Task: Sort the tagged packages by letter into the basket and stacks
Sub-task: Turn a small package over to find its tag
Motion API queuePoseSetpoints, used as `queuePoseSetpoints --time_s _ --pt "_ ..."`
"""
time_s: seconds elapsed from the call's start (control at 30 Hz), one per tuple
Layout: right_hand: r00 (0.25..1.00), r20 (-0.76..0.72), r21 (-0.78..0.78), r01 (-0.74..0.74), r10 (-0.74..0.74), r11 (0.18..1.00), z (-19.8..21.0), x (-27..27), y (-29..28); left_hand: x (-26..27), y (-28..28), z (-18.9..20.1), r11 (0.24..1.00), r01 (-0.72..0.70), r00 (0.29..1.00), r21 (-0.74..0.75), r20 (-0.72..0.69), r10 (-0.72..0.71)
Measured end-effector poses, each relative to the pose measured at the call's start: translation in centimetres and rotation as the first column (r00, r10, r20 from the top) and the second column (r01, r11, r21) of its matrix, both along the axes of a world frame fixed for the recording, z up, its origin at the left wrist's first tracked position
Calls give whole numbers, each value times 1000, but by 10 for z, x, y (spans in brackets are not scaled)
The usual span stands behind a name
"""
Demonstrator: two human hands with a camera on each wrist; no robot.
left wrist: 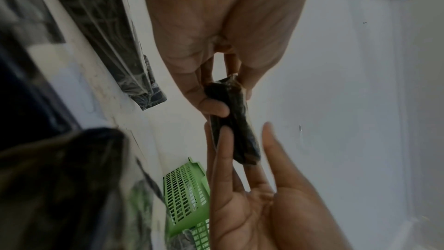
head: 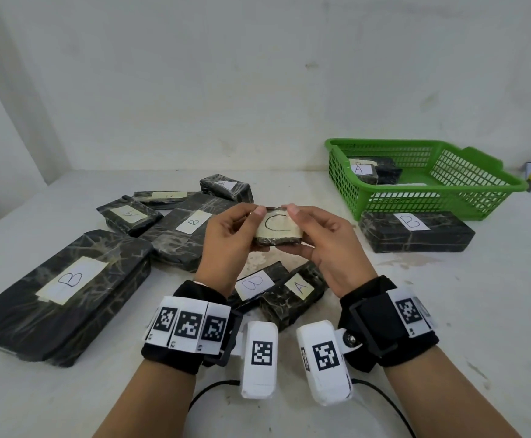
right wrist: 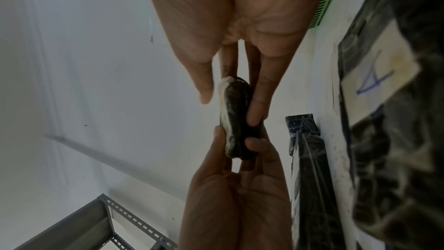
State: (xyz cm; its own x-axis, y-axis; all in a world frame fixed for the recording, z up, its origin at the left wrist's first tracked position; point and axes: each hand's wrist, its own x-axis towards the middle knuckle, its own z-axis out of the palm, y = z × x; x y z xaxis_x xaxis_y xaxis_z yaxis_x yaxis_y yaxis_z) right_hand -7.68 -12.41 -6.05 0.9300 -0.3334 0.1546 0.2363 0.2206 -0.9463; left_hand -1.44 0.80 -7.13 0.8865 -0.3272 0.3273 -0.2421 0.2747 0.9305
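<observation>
Head view: both hands hold one small black-wrapped C package [head: 277,229] up above the table [head: 447,295], mid-frame. Left hand [head: 226,245] pinches its left end, thumb on the top edge, fingers underneath. Right hand [head: 327,245] pinches the right end the same way. Tag with "C" faces the camera. Green basket [head: 491,184] sits far right with an A package [head: 371,170] inside. A B package [head: 415,230] lies just in front of the basket. On the left lies a large B package [head: 65,295]; behind it another B package [head: 191,229], two small ones with tags and a flat one. Below the hands: a B-tagged package [head: 254,284] and an A-tagged package [head: 299,290], side by side, touching.

Left wrist view: left hand [left wrist: 216,35] thumb and fingers clamp the C package [left wrist: 235,121] edge-on; the right hand's fingers [left wrist: 223,149] reach in from below, index on the wrap, others loosely spread. Basket [left wrist: 185,187] behind, blurred.

Right wrist view: right hand [right wrist: 240,26] thumb on the tag side, fingers pressed together on the black back of the C package [right wrist: 236,117]. Left hand [right wrist: 235,197] grips its lower end. A-tagged package [right wrist: 374,67] at right, blurred. Grey metal rack [right wrist: 96,225] bottom left.
</observation>
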Motion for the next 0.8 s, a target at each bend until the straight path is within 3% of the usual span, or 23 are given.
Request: queuePoseSetpoints --time_s 0.17,0.37,0.57,0.8 --pt "995 45 -33 96 -94 995 -4 0 0 -5 -1 3 993 117 993 7 2 -117" --pt "997 44 -31 60 -58 998 -2 -1 5 1 0 -1 997 77 997 -5 14 -77" --pt "992 53 -57 116 -113 992 -3 -2 1 -2 -1 2 987 159 987 -2 4 -159" --pt "994 23 -110 108 -106 988 -3 -1 3 -2 2 2 993 111 993 38 37 -112"
